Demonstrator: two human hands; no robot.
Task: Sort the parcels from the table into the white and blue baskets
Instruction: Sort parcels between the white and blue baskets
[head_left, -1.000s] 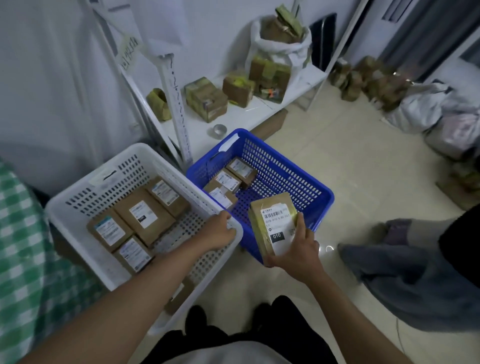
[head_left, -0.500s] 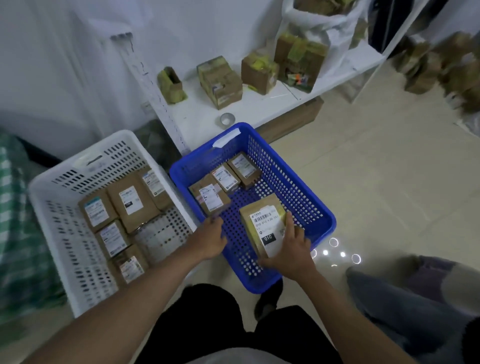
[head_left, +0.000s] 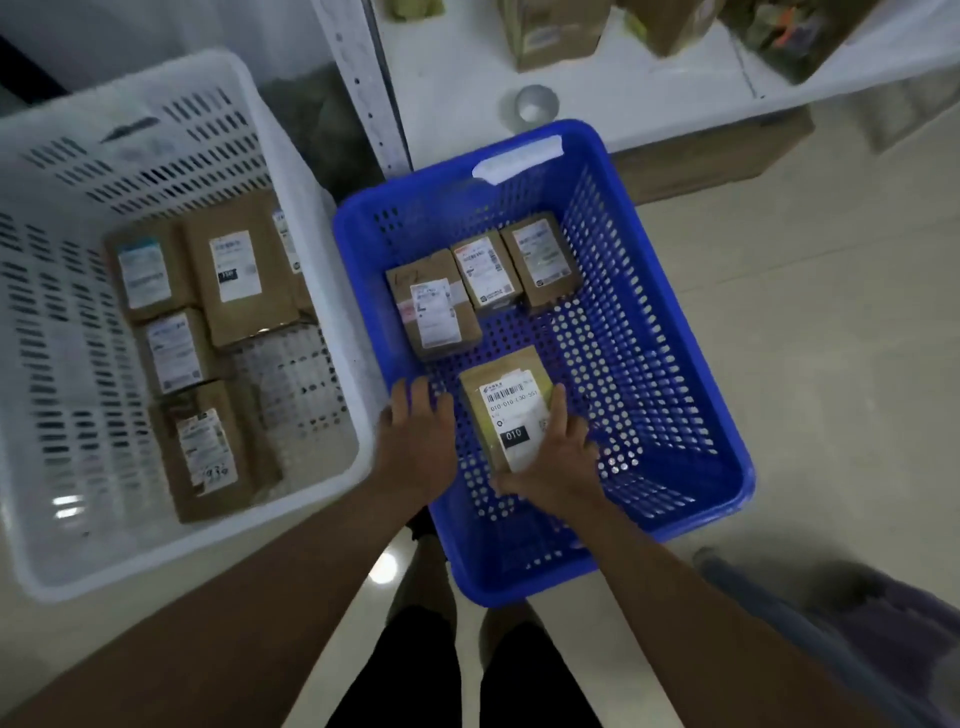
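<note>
Pale glossy floor tiles (head_left: 831, 338) fill the room below, and they reflect small spots of light. At the top stands a white worktop (head_left: 649, 88) with several cardboard boxes (head_left: 556, 31) and a roll of tape (head_left: 535, 104) on it; one more flat carton (head_left: 711, 156) lies under it on the floor. A white perforated post (head_left: 363, 83) rises beside the worktop.

Two baskets stand on the floor, touching side by side. The white basket (head_left: 47, 545) on the left contains about five brown parcels with labels. The blue basket (head_left: 727, 467) on the right contains three labelled parcels (head_left: 483, 280) in a row at its far end.

The right hand (head_left: 556, 462) grips one parcel (head_left: 506, 400) with a barcode label and the mark "010", fingers curled around its near end, low inside the blue basket. The left hand (head_left: 415, 436) rests with straight fingers on the rim of the blue basket.
</note>
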